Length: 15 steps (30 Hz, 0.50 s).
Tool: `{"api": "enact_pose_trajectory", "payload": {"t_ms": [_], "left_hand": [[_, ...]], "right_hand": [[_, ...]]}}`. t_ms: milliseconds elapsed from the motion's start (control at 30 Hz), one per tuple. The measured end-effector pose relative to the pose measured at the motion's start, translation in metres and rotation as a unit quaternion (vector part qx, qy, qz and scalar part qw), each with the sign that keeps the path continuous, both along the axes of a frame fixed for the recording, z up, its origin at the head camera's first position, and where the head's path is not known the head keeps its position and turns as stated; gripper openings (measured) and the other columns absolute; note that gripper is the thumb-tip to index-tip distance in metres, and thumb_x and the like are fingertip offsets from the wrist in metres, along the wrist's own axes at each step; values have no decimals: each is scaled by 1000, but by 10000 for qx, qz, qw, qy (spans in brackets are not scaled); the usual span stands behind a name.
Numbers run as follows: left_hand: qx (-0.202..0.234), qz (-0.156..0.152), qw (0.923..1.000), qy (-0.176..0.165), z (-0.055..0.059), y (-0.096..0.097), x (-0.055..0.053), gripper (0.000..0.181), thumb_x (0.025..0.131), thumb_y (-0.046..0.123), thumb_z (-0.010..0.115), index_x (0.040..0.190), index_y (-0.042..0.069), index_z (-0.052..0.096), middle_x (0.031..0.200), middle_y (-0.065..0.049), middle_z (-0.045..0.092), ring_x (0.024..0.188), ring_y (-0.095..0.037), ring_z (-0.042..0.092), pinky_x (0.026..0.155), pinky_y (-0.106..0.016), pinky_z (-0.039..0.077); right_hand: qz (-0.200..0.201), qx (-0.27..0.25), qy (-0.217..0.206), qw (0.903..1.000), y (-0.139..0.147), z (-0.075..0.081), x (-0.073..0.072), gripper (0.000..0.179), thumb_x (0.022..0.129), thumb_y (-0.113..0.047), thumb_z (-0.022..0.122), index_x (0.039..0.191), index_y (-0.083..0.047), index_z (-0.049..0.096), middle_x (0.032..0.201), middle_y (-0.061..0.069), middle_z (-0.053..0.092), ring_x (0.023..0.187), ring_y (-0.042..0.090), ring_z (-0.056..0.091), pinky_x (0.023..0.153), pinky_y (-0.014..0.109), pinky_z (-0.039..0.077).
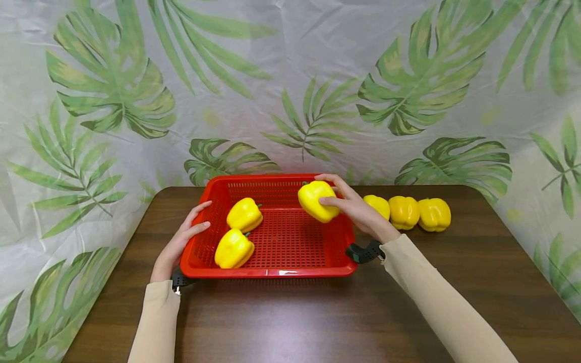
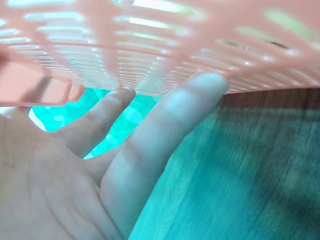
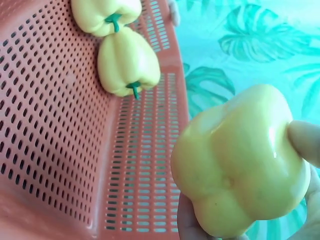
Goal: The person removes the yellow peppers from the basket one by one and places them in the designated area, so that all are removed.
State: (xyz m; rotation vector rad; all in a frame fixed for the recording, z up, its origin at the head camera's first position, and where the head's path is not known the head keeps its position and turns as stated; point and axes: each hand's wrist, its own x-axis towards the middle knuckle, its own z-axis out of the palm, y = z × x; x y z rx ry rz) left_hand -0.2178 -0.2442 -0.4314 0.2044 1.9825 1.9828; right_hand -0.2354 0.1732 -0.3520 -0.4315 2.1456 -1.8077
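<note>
A red perforated plastic basket (image 1: 272, 273) sits on the table. My left hand (image 1: 178, 243) holds its left side, with the thumb and one finger over the rim; the left wrist view shows other fingers (image 2: 150, 135) stretched along the slotted outer wall. Over the basket's right part, my right hand (image 1: 356, 207) grips a yellow bell pepper (image 1: 316, 201) between thumb and fingers. The right wrist view shows this pepper's (image 3: 240, 160) lobed bottom. Inside the basket, at the left, lie two more yellow peppers, one farther back (image 1: 244, 214) and one nearer (image 1: 233, 249).
To the right of the basket, three yellow peppers stand in a row: one partly hidden by the right hand (image 1: 378, 205), a middle one (image 1: 404, 212) and an outer one (image 1: 434, 214). A leaf-printed cloth (image 1: 313, 65) hangs behind the dark wooden table (image 1: 281, 322).
</note>
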Motion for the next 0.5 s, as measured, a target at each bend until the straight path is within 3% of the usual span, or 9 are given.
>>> {"api": "enact_pose_trajectory", "payload": {"t_ms": [200, 500], "left_hand": [[-23, 2, 10000, 7, 0, 1, 1, 59, 100, 16, 42, 152, 24, 16, 149, -16, 20, 126, -42, 36, 90, -43, 49], [-62, -35, 10000, 52, 0, 0, 0, 59, 100, 17, 42, 152, 22, 15, 149, -16, 20, 126, -41, 36, 91, -43, 48]], "right_hand": [[-78, -155, -55, 9998, 10, 3, 5, 51, 96, -19, 58, 142, -21, 36, 132, 15, 38, 109, 32, 44, 78, 35, 47], [-362, -288, -82, 9989, 27, 3, 8, 55, 96, -14, 56, 145, -20, 32, 131, 20, 38, 107, 31, 46, 81, 34, 45]]}}
